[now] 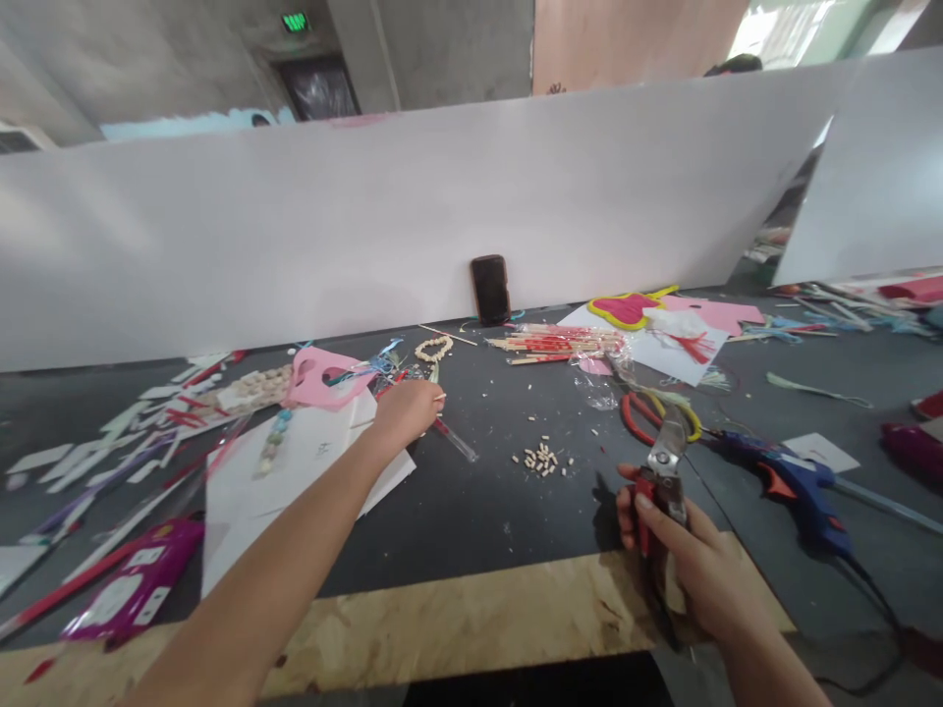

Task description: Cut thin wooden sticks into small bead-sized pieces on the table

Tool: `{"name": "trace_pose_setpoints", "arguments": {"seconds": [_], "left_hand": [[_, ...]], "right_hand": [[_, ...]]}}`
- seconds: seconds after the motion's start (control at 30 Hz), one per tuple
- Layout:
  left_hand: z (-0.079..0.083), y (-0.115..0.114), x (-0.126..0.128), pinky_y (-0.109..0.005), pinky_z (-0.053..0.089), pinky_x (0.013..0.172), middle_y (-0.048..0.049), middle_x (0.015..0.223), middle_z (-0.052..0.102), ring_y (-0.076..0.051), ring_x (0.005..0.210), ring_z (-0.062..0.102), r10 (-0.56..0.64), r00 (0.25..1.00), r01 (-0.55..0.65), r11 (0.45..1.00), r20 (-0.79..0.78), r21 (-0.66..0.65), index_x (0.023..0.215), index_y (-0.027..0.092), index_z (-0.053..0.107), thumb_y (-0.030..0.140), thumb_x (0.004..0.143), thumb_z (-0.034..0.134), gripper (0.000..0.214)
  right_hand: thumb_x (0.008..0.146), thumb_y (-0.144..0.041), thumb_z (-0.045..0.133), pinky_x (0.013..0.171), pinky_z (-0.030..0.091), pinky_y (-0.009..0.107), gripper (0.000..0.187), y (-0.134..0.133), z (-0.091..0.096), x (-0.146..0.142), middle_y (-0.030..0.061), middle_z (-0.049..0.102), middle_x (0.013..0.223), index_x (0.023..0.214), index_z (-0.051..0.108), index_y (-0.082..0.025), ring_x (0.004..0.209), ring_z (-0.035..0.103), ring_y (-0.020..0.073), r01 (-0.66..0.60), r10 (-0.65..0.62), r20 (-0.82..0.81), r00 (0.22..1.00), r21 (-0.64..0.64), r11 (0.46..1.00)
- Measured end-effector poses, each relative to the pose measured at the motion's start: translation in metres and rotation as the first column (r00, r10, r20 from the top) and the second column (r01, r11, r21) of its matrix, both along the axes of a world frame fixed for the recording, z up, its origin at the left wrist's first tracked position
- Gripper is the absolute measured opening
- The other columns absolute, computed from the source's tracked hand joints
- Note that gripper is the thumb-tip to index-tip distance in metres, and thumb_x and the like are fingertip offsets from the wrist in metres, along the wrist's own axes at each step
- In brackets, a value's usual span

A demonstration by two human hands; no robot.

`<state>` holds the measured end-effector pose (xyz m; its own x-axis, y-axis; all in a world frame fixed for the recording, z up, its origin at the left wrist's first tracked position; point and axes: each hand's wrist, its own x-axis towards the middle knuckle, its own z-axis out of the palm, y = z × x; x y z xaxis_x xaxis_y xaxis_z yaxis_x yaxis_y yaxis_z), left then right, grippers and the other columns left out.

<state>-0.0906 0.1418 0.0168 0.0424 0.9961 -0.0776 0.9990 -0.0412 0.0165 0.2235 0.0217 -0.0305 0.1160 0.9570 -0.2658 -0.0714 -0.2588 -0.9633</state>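
My left hand [409,410] is closed in a pinch over the papers' right edge. A pale tip of a thin wooden stick pokes out past its fingertips; the fingers hide most of it. My right hand [693,550] is wrapped round the red-handled pruning shears [667,460], whose blades point up and away from me. Between the hands, a small pile of short cut stick pieces [541,459] lies on the dark tabletop [471,520]. Farther back is a bundle of wooden sticks [560,342] with red wrapping. A ring of pale beads [433,349] lies beyond my left hand.
A phone [490,289] leans on the white partition [413,216]. To the right lie scissors [640,417] and a blue glue gun [796,491]. Left are white papers [295,481], a pink cutout [324,378], paper strips and a purple packet [137,584]. A wooden board [457,628] edges the table.
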Motion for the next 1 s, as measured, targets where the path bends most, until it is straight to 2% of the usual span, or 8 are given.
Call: {"name": "trace_pose_setpoints", "arguments": {"seconds": [0.17,0.37,0.53,0.63,0.73,0.87,1.0], "left_hand": [[-0.021,0.011,-0.002,-0.028,0.043,0.066,-0.0095,0.085,0.071,-0.025,0.083,0.064,0.004,0.999,-0.006,0.998,-0.042,-0.061,0.074,0.020,0.069,0.022,0.077,0.053,0.017],[-0.019,0.005,0.006,-0.028,0.043,0.068,-0.0106,0.084,0.070,-0.024,0.083,0.064,-0.039,0.999,0.039,0.999,-0.018,-0.030,0.078,0.018,0.067,0.017,0.082,0.047,0.020],[-0.016,-0.017,0.050,-0.028,0.043,0.074,-0.0068,0.094,0.071,-0.022,0.089,0.064,-0.240,0.961,0.239,0.971,0.136,0.025,0.091,0.021,0.065,0.024,0.089,0.043,0.023],[-0.021,-0.026,0.080,-0.025,0.044,0.074,-0.0010,0.091,0.072,-0.018,0.088,0.065,-0.361,0.900,0.366,0.930,0.246,0.024,0.091,0.024,0.066,0.024,0.088,0.046,0.020],[-0.028,-0.028,0.097,-0.026,0.045,0.075,-0.0013,0.093,0.073,-0.019,0.088,0.066,-0.413,0.857,0.425,0.905,0.309,0.030,0.090,0.023,0.068,0.021,0.087,0.048,0.020],[-0.032,-0.027,0.100,-0.028,0.046,0.078,-0.0035,0.094,0.073,-0.021,0.091,0.065,-0.442,0.827,0.459,0.888,0.349,0.035,0.089,0.021,0.069,0.018,0.086,0.049,0.021],[-0.022,-0.033,0.091,-0.029,0.046,0.080,-0.0045,0.095,0.071,-0.021,0.091,0.064,-0.441,0.818,0.452,0.890,0.371,0.061,0.090,0.020,0.069,0.017,0.085,0.049,0.020]], "right_hand": [[0.069,-0.058,0.067,0.060,0.050,0.027,0.052,-0.001,0.005,-0.001,0.0039,0.067,0.080,0.106,0.064,-0.022,0.063,0.060,0.0166,-0.007,0.006,0.086,0.996,0.011,1.000],[0.074,-0.052,0.066,0.056,0.047,0.026,0.050,0.000,-0.004,0.002,0.0030,0.064,0.080,0.111,0.060,-0.019,0.062,0.057,0.0150,-0.051,0.050,0.010,0.999,0.049,0.998],[0.076,-0.051,0.065,0.057,0.047,0.026,0.047,-0.001,-0.004,0.001,0.0021,0.063,0.079,0.112,0.060,-0.021,0.063,0.057,0.0150,-0.071,0.070,0.016,0.997,0.038,0.997],[0.075,-0.052,0.066,0.057,0.047,0.027,0.050,-0.002,0.000,-0.001,0.0028,0.063,0.080,0.112,0.060,-0.020,0.063,0.057,0.0158,-0.051,0.051,0.025,0.998,0.028,0.998],[0.074,-0.053,0.066,0.059,0.047,0.027,0.050,-0.003,0.005,-0.003,0.0022,0.063,0.077,0.111,0.061,-0.020,0.062,0.057,0.0154,-0.042,0.040,0.047,0.998,0.038,0.998],[0.073,-0.055,0.066,0.059,0.048,0.028,0.051,-0.003,0.008,-0.004,0.0021,0.064,0.076,0.110,0.062,-0.020,0.062,0.058,0.0162,-0.023,0.022,0.064,0.998,0.022,0.999],[0.072,-0.051,0.068,0.057,0.048,0.027,0.049,-0.003,0.006,-0.004,0.0023,0.064,0.078,0.110,0.062,-0.020,0.062,0.057,0.0152,-0.009,0.009,-0.002,1.000,0.033,0.999]]}}
